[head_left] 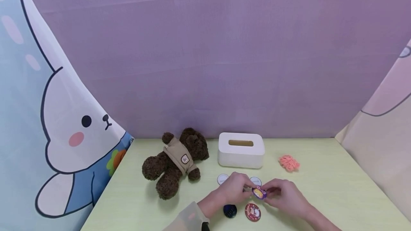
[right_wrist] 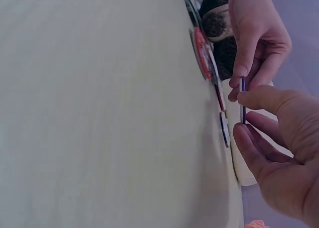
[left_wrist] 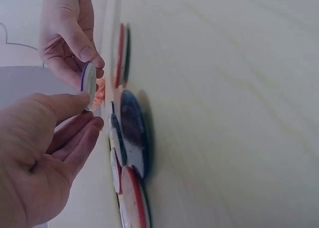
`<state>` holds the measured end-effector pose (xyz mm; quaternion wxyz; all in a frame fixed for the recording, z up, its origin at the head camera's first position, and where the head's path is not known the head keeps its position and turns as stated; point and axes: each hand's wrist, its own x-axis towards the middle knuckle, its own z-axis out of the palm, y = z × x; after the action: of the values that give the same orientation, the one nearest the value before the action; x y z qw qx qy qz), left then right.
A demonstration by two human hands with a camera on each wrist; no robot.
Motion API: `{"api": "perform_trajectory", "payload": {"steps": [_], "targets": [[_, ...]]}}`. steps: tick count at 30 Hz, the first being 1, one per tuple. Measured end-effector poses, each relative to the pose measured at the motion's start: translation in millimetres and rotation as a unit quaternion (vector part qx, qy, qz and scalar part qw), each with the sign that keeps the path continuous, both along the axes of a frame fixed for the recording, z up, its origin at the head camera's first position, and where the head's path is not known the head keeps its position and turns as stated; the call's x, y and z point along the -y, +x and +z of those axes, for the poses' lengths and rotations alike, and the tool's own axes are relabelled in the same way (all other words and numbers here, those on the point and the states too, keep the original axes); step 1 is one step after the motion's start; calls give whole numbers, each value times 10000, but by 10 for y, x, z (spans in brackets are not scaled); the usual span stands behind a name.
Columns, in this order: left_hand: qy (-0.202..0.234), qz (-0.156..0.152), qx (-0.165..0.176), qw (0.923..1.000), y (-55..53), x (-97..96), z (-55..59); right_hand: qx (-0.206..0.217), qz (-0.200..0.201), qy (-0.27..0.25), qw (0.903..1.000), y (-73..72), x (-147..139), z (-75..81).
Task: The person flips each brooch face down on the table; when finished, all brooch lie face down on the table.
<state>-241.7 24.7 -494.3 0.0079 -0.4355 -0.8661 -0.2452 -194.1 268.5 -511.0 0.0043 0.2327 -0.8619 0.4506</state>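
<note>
At near center, left hand (head_left: 237,189) and right hand (head_left: 287,196) pinch a purple badge (head_left: 259,193) above the surface (head_left: 340,177); tissue box (head_left: 240,158) far side.

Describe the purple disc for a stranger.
Find the white slotted box on the pale table. Nearer the camera, the left hand and right hand hold the purple disc between them. Neighbouring discs lie on the table; this one is raised, purple around yellow.

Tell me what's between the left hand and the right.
A purple badge with a yellow picture, held by both the left hand and the right hand. The head view shows its face; both wrist views catch it nearly edge-on.
</note>
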Motion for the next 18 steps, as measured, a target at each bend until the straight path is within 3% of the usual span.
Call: {"api": "perform_trajectory", "payload": {"steps": [8,18], "targets": [[494,237,184,9983,2,43,83,84,117,-360,9992,-32,-42,134],[1118,311,242,9929,10,99,159,-430,296,-617,9967,-37,17,323]]}}
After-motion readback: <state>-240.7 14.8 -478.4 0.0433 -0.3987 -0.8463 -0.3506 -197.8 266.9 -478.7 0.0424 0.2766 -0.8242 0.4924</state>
